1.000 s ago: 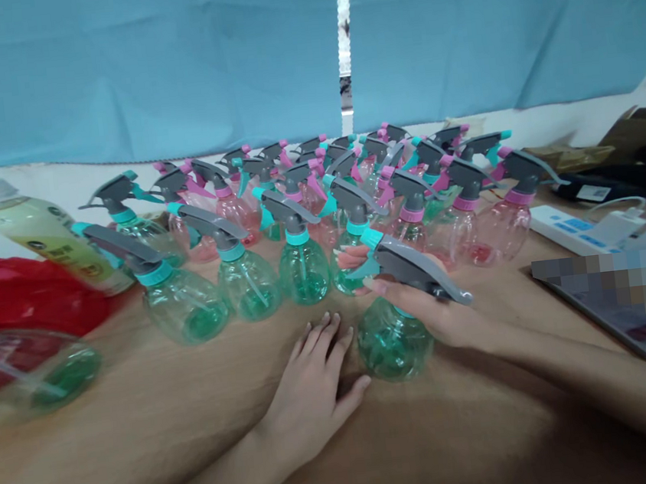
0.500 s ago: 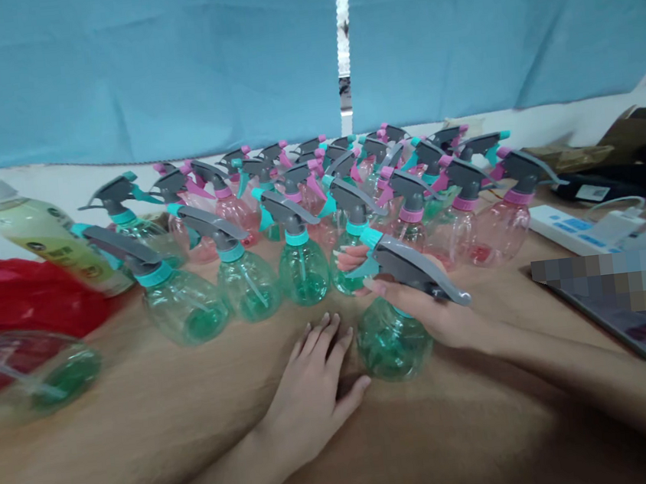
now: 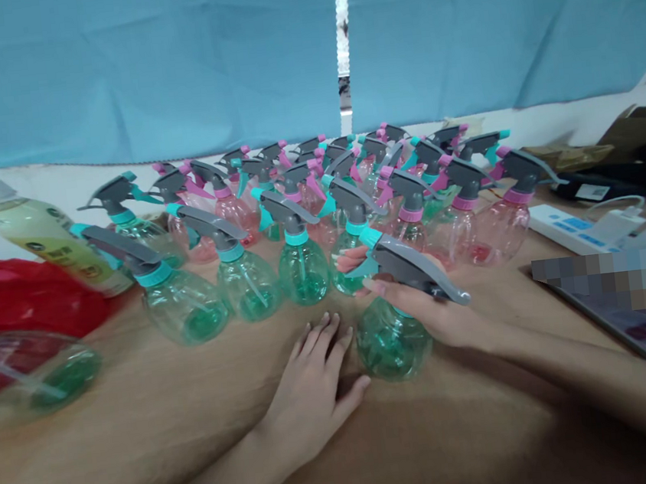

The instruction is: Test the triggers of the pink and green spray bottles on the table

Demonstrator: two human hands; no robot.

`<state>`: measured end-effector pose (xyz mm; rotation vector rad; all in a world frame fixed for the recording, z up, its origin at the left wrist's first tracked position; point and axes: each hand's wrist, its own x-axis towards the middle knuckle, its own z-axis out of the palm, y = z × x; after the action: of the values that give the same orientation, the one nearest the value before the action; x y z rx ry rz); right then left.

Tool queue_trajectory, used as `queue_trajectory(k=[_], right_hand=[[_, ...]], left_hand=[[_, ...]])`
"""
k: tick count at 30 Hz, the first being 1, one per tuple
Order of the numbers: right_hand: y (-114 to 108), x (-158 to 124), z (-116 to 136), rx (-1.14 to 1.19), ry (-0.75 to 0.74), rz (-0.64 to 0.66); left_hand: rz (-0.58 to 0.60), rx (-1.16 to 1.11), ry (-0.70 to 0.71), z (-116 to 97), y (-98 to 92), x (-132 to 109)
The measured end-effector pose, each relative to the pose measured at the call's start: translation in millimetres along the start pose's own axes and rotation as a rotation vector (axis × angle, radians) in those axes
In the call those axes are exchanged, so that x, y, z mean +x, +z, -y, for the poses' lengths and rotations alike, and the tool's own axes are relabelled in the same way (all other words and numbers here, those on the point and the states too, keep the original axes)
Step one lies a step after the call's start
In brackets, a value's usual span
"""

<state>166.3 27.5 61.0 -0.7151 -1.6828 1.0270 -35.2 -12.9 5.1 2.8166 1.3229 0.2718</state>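
Note:
My right hand (image 3: 422, 305) is wrapped round the neck of a green spray bottle (image 3: 395, 350) with a grey head and turquoise nozzle and trigger. This bottle stands upright on the wooden table (image 3: 204, 431). Flat on the tabletop, left of the bottle, lies my left hand (image 3: 318, 389), fingers spread and holding nothing. Just beyond my hands stands a row of green spray bottles (image 3: 303, 275) with turquoise collars. Pink spray bottles (image 3: 498, 231) with pink collars stand to the right and behind.
At the left are a yellow-labelled bottle (image 3: 51, 240), a red plastic bag (image 3: 17, 293) and a clear green bottle (image 3: 42, 372) cut by the frame edge. A white power strip (image 3: 569, 227) and a dark phone-like slab (image 3: 613, 319) lie right. Blue cloth (image 3: 166, 66) hangs behind.

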Motion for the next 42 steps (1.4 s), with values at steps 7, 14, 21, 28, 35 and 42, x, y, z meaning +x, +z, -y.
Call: queue_trajectory(k=[7,14,21,28,35,42], right_hand=[[-0.1,0.5,0.6,-0.004,0.0,-0.004],[-3.3,1.4,1.5,-0.152,0.012,0.032],[-2.4,5.0,3.8,-0.182,-0.009,0.017],[-0.2,7.6,12.6,-0.168,-0.005,0.01],[-1.5,5.0,18.1,-0.232,-0.009,-0.017],[-0.2,5.3,18.1,-0.223,-0.004,-0.03]], left_hand=[[-0.014,0.0,0.012,0.7,0.8,-0.2],[-0.023,-0.014,0.008,0.4,0.6,-0.1],[-0.018,-0.011,-0.001,0.3,0.0,0.5],[-0.032,-0.029,0.002,0.8,0.4,-0.9],[-0.014,-0.006,0.006,0.2,-0.5,-0.4],[0.003,0.001,-0.001,0.1,-1.1,0.1]])
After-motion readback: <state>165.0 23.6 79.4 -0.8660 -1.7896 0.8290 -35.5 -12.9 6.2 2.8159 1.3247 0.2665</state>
